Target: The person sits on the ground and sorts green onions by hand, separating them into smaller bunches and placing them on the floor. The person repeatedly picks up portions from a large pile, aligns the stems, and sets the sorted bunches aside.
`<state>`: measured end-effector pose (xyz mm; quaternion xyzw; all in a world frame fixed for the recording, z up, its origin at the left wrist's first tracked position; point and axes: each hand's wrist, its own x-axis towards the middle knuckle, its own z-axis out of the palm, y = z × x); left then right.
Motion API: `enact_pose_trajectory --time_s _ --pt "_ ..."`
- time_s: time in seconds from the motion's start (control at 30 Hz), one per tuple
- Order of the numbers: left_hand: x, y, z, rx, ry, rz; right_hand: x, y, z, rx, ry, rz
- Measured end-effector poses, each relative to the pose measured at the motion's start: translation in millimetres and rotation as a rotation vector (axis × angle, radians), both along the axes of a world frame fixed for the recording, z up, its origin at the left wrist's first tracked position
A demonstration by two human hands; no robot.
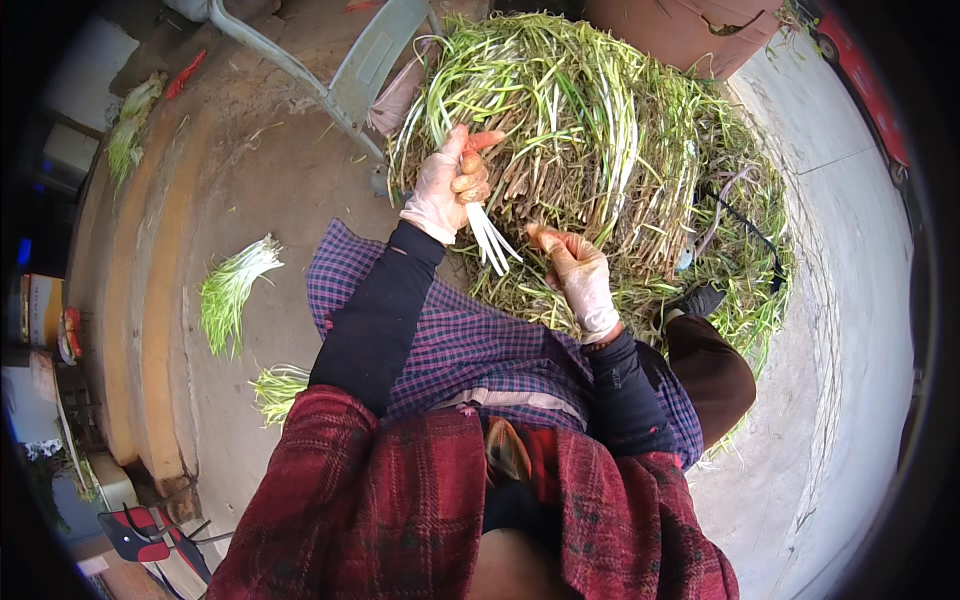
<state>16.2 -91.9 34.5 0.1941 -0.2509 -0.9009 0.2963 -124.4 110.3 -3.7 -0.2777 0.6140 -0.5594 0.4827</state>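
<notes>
My left hand (450, 180), in a thin pale glove with stained fingertips, grips a small bunch of leafy greens, likely chives. Their cleaned white stems (491, 238) stick out below the fist, and green leaves run up behind the thumb. Lower and to the right, my gloved right hand (579, 281) has its fingertips pinched together. Whether a thin strand is between them cannot be made out. Both hands are over a large heap of untrimmed greens (622, 142) with brown, dirty stem ends. Loose trimmings (739, 247) spread around the heap's lower and right sides.
On the floor at left lie a bundle of cleaned greens (236, 296) and another (281, 391) near my sleeve. A grey metal-framed chair (375, 64) stands at the upper left of the heap, a cracked brown pot (686, 34) behind it. Steps (154, 300) run along the left.
</notes>
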Motion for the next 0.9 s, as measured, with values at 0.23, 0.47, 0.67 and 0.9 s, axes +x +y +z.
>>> enact_pose_trajectory --time_s 0.23,0.47,0.67,0.9 --pt "23.7 22.3 -31.7 0.009 -0.082 0.005 66.3 -13.4 -1.5 0.052 0.280 0.387" --pt "65.2 17.7 -26.3 -0.073 -0.211 -0.073 91.3 -3.2 -3.3 0.008 -0.107 0.244" --pt "70.6 41.0 -42.7 -0.069 -0.338 -0.023 62.3 -3.5 -6.9 0.122 0.053 0.132" --pt "66.2 56.3 -60.2 -0.092 -0.657 -0.283 49.3 13.9 -33.7 0.033 0.330 0.023"
